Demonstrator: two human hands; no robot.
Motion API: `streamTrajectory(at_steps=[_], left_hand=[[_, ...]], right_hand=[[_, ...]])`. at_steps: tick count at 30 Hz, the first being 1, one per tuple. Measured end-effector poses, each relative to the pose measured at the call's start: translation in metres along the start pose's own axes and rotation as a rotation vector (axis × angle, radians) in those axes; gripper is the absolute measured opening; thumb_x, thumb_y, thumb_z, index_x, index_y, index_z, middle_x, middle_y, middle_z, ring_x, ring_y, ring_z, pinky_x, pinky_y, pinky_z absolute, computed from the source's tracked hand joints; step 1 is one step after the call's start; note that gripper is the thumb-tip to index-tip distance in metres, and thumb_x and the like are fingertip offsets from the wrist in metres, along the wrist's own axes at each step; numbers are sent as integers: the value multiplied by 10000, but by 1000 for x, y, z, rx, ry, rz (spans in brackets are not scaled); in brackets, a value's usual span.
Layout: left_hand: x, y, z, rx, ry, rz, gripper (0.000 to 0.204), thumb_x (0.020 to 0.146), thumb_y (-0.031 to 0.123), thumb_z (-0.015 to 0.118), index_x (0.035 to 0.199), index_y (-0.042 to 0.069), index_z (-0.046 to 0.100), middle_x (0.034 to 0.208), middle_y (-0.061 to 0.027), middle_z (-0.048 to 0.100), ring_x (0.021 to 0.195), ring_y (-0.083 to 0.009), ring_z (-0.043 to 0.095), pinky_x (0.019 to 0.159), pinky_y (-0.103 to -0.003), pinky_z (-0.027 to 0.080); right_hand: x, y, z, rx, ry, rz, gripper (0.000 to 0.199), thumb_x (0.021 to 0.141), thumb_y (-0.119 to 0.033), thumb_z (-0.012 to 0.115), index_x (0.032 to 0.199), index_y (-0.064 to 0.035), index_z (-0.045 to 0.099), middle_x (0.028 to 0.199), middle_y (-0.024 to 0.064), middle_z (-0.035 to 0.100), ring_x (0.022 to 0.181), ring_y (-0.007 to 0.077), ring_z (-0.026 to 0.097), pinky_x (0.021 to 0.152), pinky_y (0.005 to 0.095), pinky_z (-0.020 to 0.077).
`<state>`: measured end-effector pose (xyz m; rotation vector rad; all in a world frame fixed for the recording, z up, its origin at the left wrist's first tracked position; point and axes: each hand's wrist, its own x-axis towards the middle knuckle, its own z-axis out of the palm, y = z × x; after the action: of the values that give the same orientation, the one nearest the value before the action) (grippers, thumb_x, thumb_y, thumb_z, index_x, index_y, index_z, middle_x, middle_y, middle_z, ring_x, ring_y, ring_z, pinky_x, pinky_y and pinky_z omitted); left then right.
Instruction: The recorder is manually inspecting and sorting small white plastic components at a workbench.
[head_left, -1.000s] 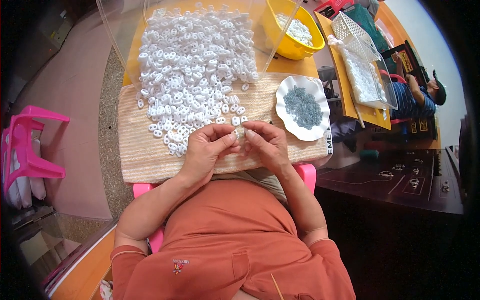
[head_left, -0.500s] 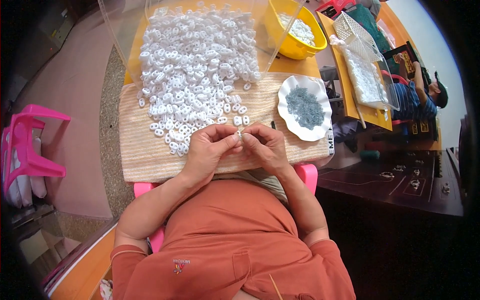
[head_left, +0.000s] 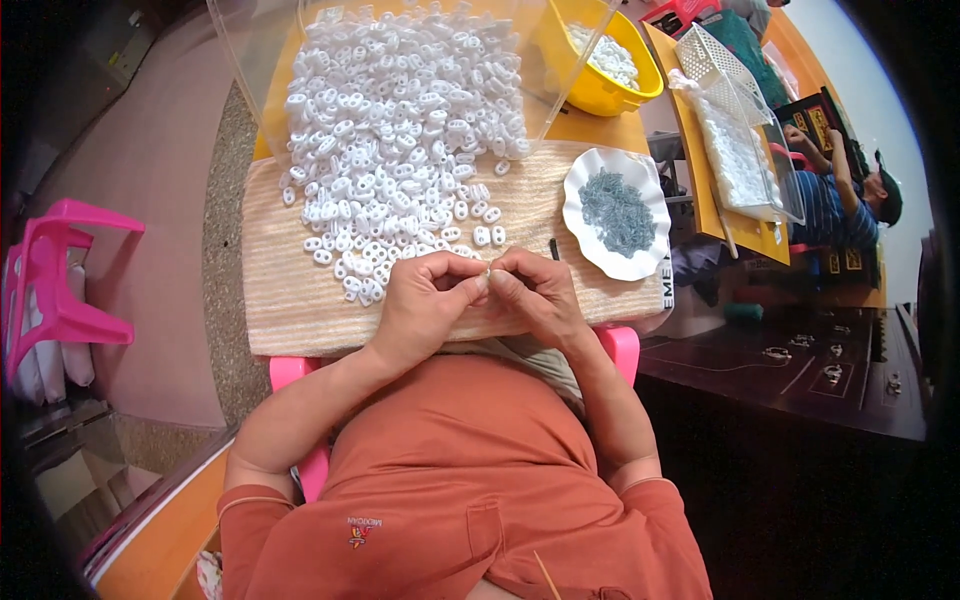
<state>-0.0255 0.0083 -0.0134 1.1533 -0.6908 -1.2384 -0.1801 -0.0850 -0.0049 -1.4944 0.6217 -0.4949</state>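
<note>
My left hand (head_left: 432,298) and my right hand (head_left: 537,298) meet above the near part of the cloth-covered table, thumbs and forefingers pinched tip to tip. Between the fingertips a small white plastic piece (head_left: 488,270) barely shows; the fingers hide most of it. Just beyond lies a big heap of white oval plastic pieces with two holes each (head_left: 400,130), some strays (head_left: 490,236) close to my fingertips. To the right of my right hand, a white scalloped dish (head_left: 577,215) holds many thin grey-blue pieces (head_left: 620,215), too small to name.
A clear plastic bin (head_left: 245,75) lies around the heap's far part. Behind the dish stands a yellow basin (head_left: 600,98) with white pieces in it. A short black stick (head_left: 554,249) lies beside my right hand. Pink stool at left (head_left: 60,275); another person (head_left: 840,195) sits far right.
The whole view has shifted slightly. My hands keep their pinch, fingertips now covering more of the white piece. The far-right person's arms have moved a little.
</note>
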Motion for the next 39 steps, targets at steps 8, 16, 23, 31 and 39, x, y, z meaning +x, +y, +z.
streamTrajectory(at_steps=[8,16,23,31,39], left_hand=[[2,-4,-2,140,-19,117,134,852,-2,648,979,-43,663,842,-52,681,745,-69,616,661,-206,509],[5,3,-2,-27,-31,8,146,858,14,654,986,-56,662,861,-80,685,747,-86,630,673,-214,522],[7,4,-6,-151,-23,-33,182,869,42,655,1027,-46,635,876,-90,677,762,-122,643,702,-239,534],[7,4,-6,-215,2,-92,172,873,45,648,1021,-42,631,889,-98,675,768,-136,653,722,-253,550],[7,6,-5,-252,22,-142,163,869,40,651,1015,-30,633,880,-89,673,763,-136,656,723,-256,555]], right_hand=[[0,-7,-1,-10,-18,65,175,946,-149,576,896,11,626,775,-2,614,675,42,530,609,205,449],[3,7,-7,69,-34,40,189,955,-131,562,1014,38,620,787,18,619,667,55,519,602,216,441],[3,4,-8,197,-42,91,228,939,-115,588,1094,50,607,924,70,663,798,103,619,713,242,515],[1,14,-10,252,29,20,250,919,-62,603,1139,54,577,923,101,666,804,139,642,720,260,535],[2,13,-10,267,70,67,289,896,-16,612,1171,56,559,958,118,657,793,141,640,719,270,539]])
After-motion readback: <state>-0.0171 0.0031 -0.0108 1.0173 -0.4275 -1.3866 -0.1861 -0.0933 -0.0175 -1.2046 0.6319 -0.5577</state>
